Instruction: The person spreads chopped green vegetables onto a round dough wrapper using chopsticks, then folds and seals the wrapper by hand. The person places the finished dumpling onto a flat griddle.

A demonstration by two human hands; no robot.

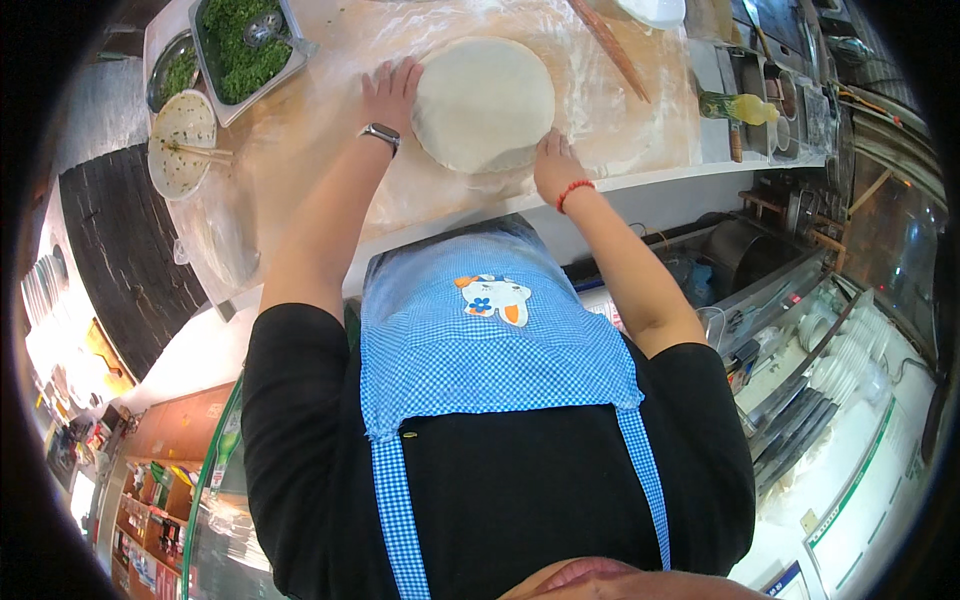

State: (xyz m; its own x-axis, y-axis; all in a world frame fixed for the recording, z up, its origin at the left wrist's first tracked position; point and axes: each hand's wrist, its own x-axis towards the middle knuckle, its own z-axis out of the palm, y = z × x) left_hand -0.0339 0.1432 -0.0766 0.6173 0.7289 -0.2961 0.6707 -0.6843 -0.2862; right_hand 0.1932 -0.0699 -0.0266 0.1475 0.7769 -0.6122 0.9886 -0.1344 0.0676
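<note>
A round, flat sheet of dough [484, 105] lies on the floured wooden work surface [300, 172] before me. My left hand [391, 94], with a smart band above it on the wrist, rests palm down at the left rim of the sheet, fingers a little apart. At the lower right rim is my right hand [556, 163], its fingertips touching the dough; whether they pinch the edge cannot be made out. Shadow falls on the dough's near edge. To the right, a tapered wooden rolling pin [611, 49] lies at a slant on the flour.
At the upper left stand a metal tray [300, 64] of chopped greens with a ladle, a metal bowl [159, 79] and a white bowl [180, 169] with chopsticks. A clear plastic bag [217, 232] lies below them. A bottle [739, 109] and containers sit at the right end.
</note>
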